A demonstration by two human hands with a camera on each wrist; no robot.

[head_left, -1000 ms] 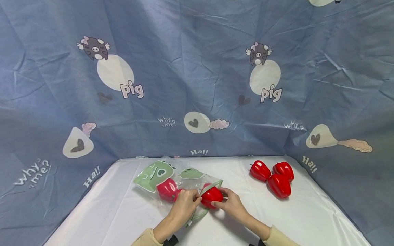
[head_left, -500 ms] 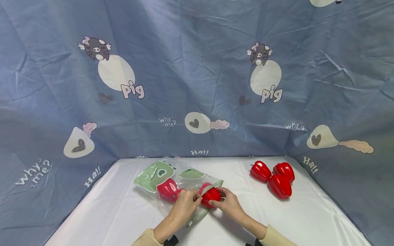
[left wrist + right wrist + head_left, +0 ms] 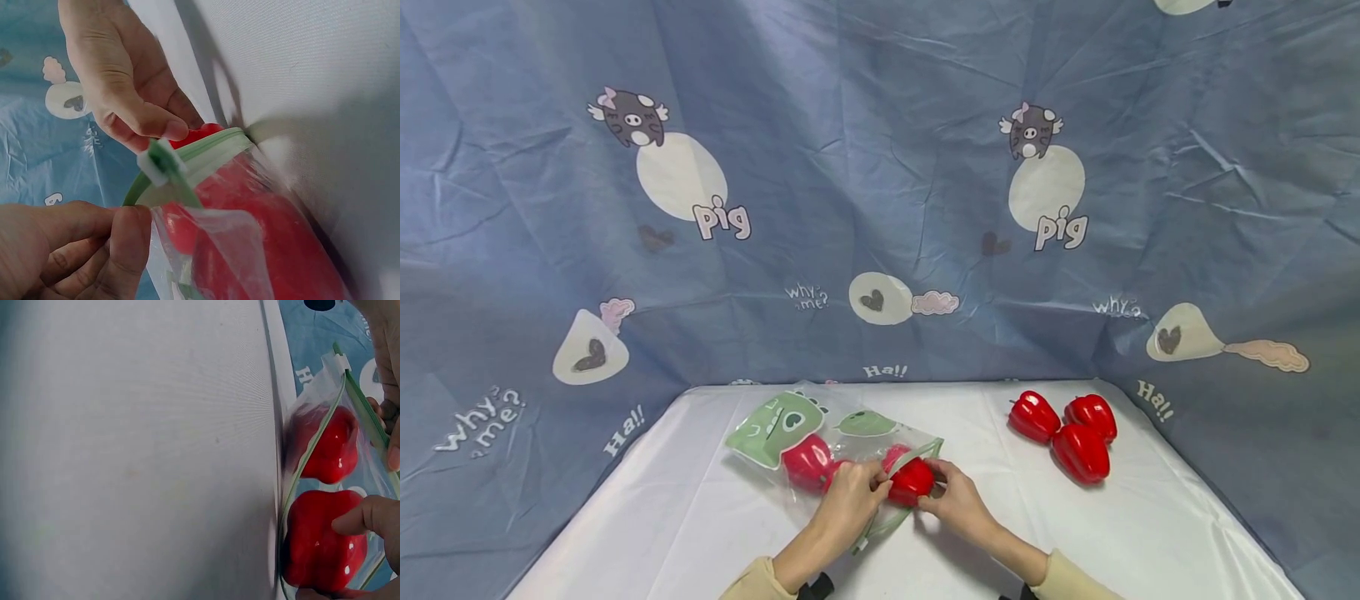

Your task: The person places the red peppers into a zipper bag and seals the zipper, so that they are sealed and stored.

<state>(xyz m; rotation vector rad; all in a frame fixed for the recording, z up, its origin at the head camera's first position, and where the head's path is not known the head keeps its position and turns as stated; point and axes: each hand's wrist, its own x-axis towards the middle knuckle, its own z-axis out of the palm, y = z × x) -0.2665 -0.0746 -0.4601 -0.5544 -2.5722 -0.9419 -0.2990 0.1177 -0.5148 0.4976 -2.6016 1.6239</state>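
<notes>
My left hand (image 3: 848, 492) pinches the green edge at the mouth of a clear zip bag (image 3: 868, 423) printed with a green cartoon face. With thumb and fingers my right hand (image 3: 957, 497) grips a red bell pepper (image 3: 913, 481), which sits partly inside the bag's opening. Deeper in the bag lies another red bell pepper (image 3: 807, 463), seen through the plastic. The right wrist view shows the gripped pepper (image 3: 324, 540) between the bag's two edges, beside a second pepper (image 3: 331, 444) in the bag. A white slider (image 3: 161, 162) sits on the green zip strip in the left wrist view.
Several things stand around: three red bell peppers (image 3: 1081, 452) lie grouped at the back right of the white-covered table (image 3: 1000, 483). A blue printed curtain (image 3: 880, 183) rises behind the table and along its sides.
My right hand has moved slightly left, and the pepper it grips has gone further into the bag's mouth. The left hand keeps its pinch in place.
</notes>
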